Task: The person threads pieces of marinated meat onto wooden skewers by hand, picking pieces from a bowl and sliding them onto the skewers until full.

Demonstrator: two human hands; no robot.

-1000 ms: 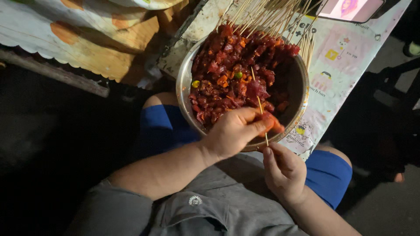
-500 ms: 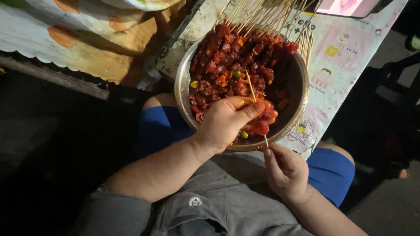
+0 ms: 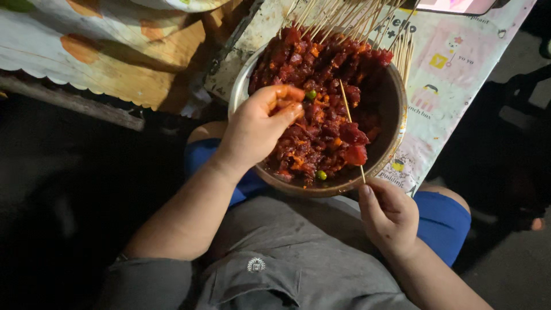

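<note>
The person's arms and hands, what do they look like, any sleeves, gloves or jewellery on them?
Both forearms are bare, with no gloves, rings, watch or bracelet visible. The left hand and right hand are bare too. A grey short sleeve shows at the upper left arm; the right arm's sleeve is out of frame.

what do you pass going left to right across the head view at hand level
left hand pinching a piece of meat → green pea → skewer with meat, over the metal bowl → right hand → patterned cloth
</note>
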